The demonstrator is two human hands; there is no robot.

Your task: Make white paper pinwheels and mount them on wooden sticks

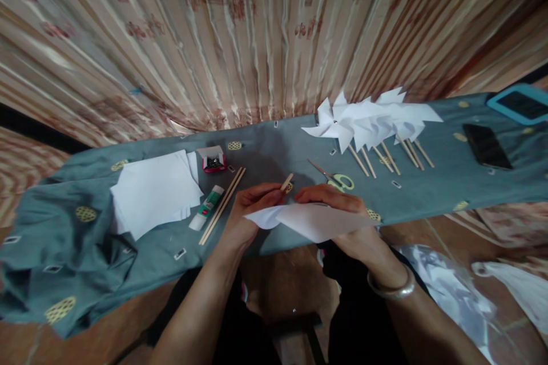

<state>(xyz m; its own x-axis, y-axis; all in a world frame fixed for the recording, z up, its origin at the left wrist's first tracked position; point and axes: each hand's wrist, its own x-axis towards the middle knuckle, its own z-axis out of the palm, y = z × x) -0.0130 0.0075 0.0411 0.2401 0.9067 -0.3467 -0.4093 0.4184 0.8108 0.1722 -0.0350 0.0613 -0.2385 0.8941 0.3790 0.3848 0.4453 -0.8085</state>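
My left hand (250, 201) is closed round a wooden stick (287, 181), whose tip sticks out above the fingers. A folded white paper pinwheel (314, 223) sits between my hands, partly covering both. My right hand (349, 203) grips the paper from its right side, with a silver bangle at the wrist. Where stick and paper meet is hidden. Just beyond my right fingers lies a pair of scissors with green handles (342, 182). Left of my left hand are two loose sticks (222, 205) and a green and white glue stick (208, 207).
A stack of white paper (156, 191) lies at the left, beside an open small box of dark metal pieces (213, 161). Several pinwheels on sticks (372, 120) lie back right. A black phone (487, 146) and blue-framed device (522, 104) are farther right. Behind the cloth-covered table (265, 151) hangs a curtain (257, 40).
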